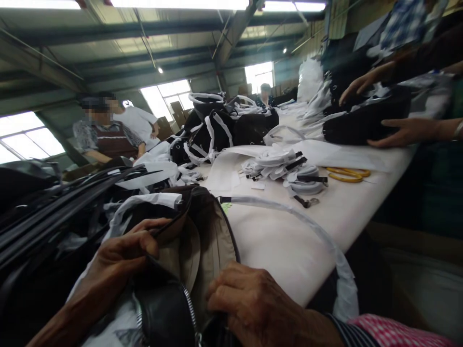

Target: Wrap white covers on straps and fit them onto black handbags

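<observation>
Strap bundle (pixel 278 164) beyond bag (pixel 164 308), yellow-handled scissors (pixel 345 176)

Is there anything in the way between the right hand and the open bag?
Nothing that I can see. The right hand is touching the open bag, and the left hand has hold of its edge.

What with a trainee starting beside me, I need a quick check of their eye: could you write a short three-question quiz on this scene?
1. The left hand and right hand are both on: (a) a cardboard box, (b) a black bag, (c) a metal tray?
2. True or false: on the table, the yellow handles lie to the picture's left of the bundled straps.
3. Fill in the colour: the bag's lining is ____.

Key: 1 b; 2 false; 3 beige.
</observation>
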The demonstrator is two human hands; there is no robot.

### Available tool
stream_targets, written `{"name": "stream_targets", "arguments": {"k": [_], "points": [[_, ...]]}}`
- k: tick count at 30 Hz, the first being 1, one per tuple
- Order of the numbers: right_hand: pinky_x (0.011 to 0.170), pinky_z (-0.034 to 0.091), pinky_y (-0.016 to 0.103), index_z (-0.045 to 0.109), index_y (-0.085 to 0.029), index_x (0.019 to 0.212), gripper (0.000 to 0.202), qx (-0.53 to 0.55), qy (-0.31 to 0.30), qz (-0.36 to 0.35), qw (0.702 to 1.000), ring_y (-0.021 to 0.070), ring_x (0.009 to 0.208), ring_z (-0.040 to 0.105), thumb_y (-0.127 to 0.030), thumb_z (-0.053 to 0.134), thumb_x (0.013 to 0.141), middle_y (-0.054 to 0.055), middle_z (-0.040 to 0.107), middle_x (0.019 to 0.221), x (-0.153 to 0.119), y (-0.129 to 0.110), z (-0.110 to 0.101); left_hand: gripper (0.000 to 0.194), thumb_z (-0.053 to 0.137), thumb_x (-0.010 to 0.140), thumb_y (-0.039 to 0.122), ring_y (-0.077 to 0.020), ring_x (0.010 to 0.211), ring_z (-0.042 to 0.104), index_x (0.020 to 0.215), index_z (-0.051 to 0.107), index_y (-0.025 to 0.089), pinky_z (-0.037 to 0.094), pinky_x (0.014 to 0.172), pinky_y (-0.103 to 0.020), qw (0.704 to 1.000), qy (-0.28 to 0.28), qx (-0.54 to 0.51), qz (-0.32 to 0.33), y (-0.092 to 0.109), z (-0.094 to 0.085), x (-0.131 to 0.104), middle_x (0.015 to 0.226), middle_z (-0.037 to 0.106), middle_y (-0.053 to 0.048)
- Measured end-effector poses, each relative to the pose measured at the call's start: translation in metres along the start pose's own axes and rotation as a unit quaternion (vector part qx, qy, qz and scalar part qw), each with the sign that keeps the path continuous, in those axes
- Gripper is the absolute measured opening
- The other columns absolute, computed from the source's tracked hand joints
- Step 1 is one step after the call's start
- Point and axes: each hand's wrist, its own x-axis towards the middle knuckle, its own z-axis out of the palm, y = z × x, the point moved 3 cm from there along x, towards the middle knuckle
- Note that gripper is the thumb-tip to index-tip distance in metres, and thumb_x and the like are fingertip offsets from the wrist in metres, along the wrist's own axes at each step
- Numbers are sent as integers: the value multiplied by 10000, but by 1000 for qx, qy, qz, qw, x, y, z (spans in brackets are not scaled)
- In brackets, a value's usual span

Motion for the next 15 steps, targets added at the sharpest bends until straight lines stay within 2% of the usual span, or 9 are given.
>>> {"name": "stream_targets", "arguments": {"k": [2, 4, 8, 11, 15], "points": [[808, 485, 262, 626, -169, 885, 214, 17, -21, 20, 999, 171, 940, 621, -22, 481, 830, 51, 703, 974, -4, 1, -1, 138, 753, 674, 214, -390, 1321, 547, 576, 660, 191, 533, 918, -371, 1000, -14, 11, 6, 0, 3, 1, 1410, 620, -29], [826, 481, 268, 612, -173, 865, 206, 13, -36, 48, 998, 173, 955, 615, -13, 487, 826, 49, 698, 990, -9, 2, -5, 102, 720, 652, 182, -351, 1261, 586, 570, 658, 186, 524, 860, -330, 999, -34, 14, 7, 0, 7, 4, 1371, 634, -49], [855, 458, 335, 606, -183, 847, 111, -71, -57, 86, 992, 215, 978, 580, -82, 566, 867, 50, 695, 999, -9, 8, -14, 58, 688, 593, 182, -322, 1154, 618, 551, 648, 182, 515, 764, -287, 999, -38, -2, 0, -1, 12, 8, 1281, 676, -70], [930, 432, 386, 651, -201, 989, 177, -126, -72, 102, 984, 236, 1051, 567, -100, 517, 935, 54, 703, 1076, -3, 18, -22, 57, 685, 574, 176, -312, 1166, 602, 542, 638, 183, 497, 773, -269, 999, -30, -31, -11, -8, 10, 8, 1218, 696, -71], [984, 407, 407, 638, -216, 1206, 330, -166, -102, 99, 976, 232, 1111, 562, -83, 452, 967, 71, 682, 1228, 2, 26, -28, 53, 671, 574, 156, -241, 976, 621, 543, 630, 172, 456, 689, -247, 994, -63, -82, -19, -19, 12, 9, 1163, 701, -67]]}}
